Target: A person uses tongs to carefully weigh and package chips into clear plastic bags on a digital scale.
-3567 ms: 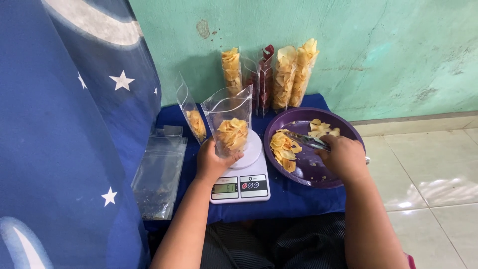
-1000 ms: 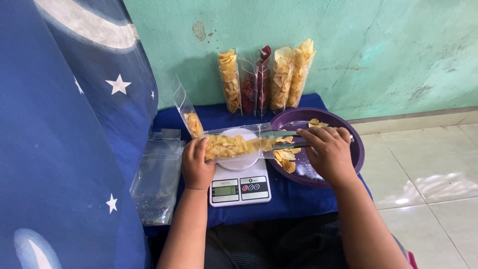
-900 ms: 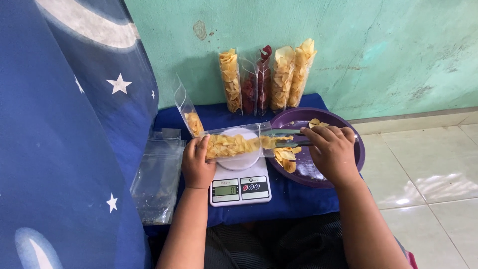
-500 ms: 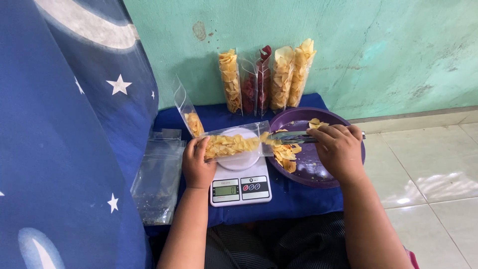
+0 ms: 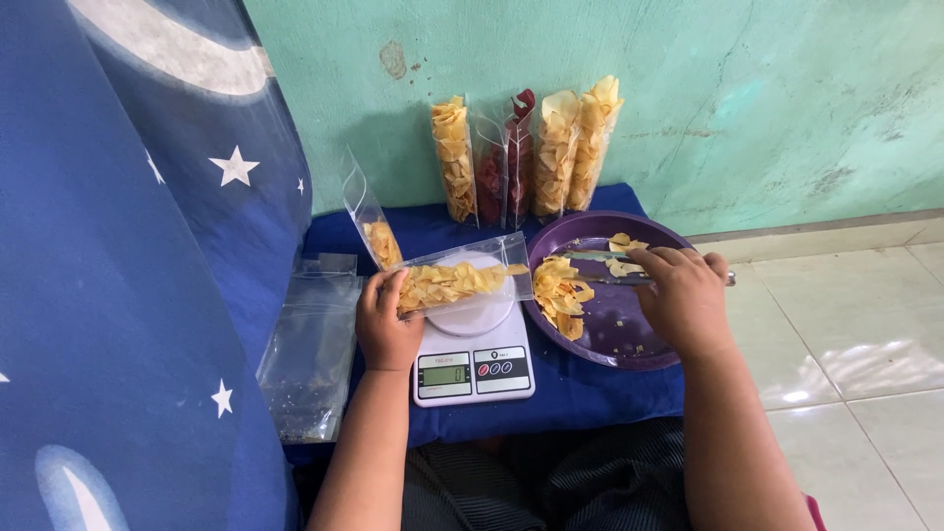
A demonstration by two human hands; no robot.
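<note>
Curtain (image 5: pixel 118 295), dark blue with white stars and moons, fills the left side. Wall (image 5: pixel 688 98), pale green, stands behind. Floor (image 5: pixel 865 334) of pale tiles at right. Worktop (image 5: pixel 580 393), low and covered in dark blue cloth, carries everything else. Purple basin (image 5: pixel 629 339), round, holds loose yellow chips (image 5: pixel 560 295) at its left side. Stack of empty clear bags (image 5: pixel 315 364) lies at the worktop's left edge. Kitchen scale (image 5: pixel 474 359), white with a round platter. Four filled packets (image 5: pixel 526 152) lean upright against the wall, one of them red. Clear bag of chips (image 5: pixel 457 283) is held sideways over the scale, mouth toward the basin. Second clear bag (image 5: pixel 372 221), partly filled, stands just behind. Left hand (image 5: pixel 385 324) is clamped on the sideways bag's closed end. Right hand (image 5: pixel 683 295) is closed around metal tongs (image 5: pixel 590 258) over the basin.
</note>
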